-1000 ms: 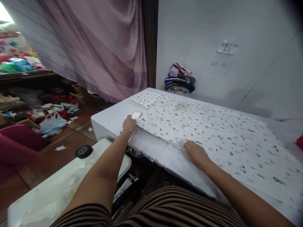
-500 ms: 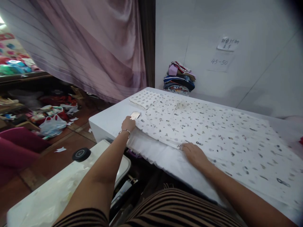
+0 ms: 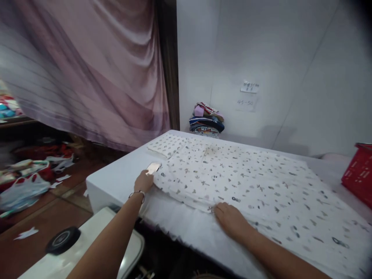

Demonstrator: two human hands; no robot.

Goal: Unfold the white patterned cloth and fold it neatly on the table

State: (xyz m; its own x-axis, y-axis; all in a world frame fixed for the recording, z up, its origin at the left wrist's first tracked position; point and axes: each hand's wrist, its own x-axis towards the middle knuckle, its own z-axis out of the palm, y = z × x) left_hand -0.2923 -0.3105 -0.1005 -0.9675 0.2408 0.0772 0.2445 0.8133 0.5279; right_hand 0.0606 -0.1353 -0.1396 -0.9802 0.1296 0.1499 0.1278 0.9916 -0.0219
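A white cloth (image 3: 241, 182) printed with small motifs lies spread over a white-covered table (image 3: 116, 174). My left hand (image 3: 144, 181), a bracelet at its wrist, is closed at the cloth's near left corner. A flat, bright rectangle like a phone (image 3: 153, 167) shows just beyond those fingers and partly behind them; whether they touch it I cannot tell. My right hand (image 3: 228, 219) has its fingers bent together on the cloth's near edge, further right. At the far left end rests a folded piece of similar printed cloth (image 3: 167, 145).
Folded textiles (image 3: 206, 120) are stacked by the wall, and a red basket (image 3: 359, 174) stands at the right. Nearer me on the left is a white surface (image 3: 95, 228) with a black round object (image 3: 63, 240). A pink curtain (image 3: 124, 77) hangs behind; bags (image 3: 26, 193) litter the floor.
The camera view has tilted up and turned right, bringing the red basket into sight. Both hands stay at about the same places along the cloth's near edge.
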